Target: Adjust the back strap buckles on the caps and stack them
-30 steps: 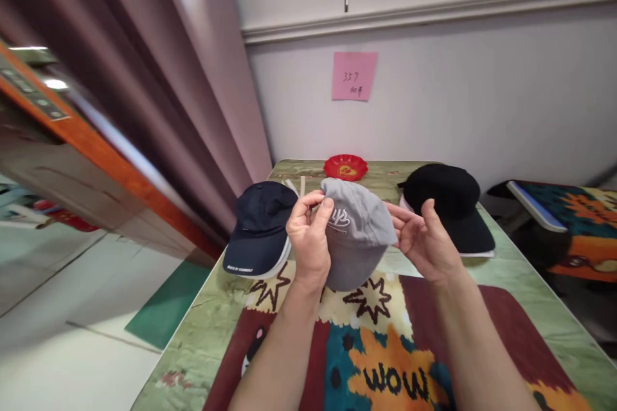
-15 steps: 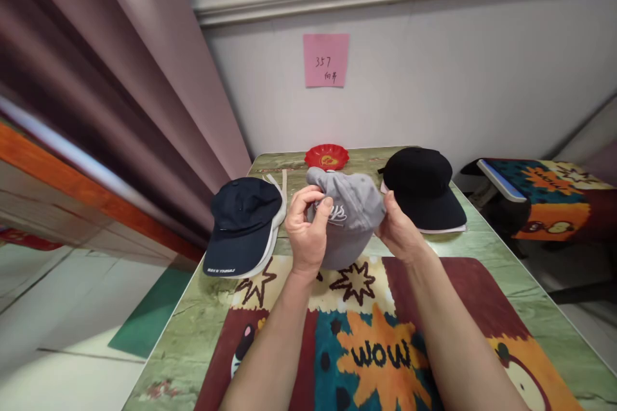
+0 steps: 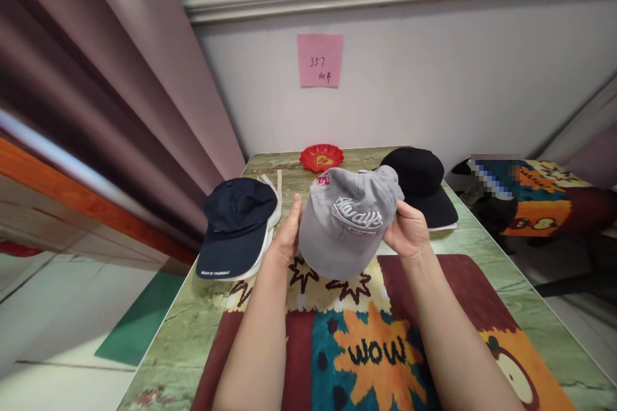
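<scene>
Grey cap now turned front-on between both hands, brim down, lifted over table; left hand flat against its side, right hand clasping other side; embroidered script hard to read; mat reads "WOW"; navy cap brim lettering too small; pink note reads "357".

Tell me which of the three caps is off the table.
The grey cap, held between both hands; the navy cap and black cap lie on the table.
</scene>
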Motion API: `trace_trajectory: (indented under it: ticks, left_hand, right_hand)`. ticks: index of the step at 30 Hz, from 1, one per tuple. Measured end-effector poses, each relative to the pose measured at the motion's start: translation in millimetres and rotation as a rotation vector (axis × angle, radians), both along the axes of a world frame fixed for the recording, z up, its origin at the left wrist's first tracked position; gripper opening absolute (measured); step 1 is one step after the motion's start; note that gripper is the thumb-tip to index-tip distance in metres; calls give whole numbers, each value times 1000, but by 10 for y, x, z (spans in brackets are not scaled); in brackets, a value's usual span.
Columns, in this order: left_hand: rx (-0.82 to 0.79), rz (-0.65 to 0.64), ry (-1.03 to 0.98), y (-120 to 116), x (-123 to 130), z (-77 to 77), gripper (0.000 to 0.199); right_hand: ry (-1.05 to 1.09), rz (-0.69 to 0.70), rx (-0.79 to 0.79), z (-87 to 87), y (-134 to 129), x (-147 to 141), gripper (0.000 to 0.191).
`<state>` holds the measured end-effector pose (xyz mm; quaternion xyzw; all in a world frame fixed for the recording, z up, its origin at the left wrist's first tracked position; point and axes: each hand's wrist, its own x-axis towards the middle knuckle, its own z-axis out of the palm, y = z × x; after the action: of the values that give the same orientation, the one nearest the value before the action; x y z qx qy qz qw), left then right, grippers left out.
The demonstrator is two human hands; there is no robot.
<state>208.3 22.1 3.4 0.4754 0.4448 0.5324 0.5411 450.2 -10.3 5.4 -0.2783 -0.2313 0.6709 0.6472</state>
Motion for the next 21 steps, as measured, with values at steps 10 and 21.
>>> trace_trajectory:
  ticks: [10,21]
  left_hand:
    - [-71,-191,-378,-278,197,174,56]
    - [-75,-75,-327,-75,103,225,54]
  right_hand:
    - [-63,100,5,-90,82,2,20]
    - [-44,-7,-24,49,83,84,42]
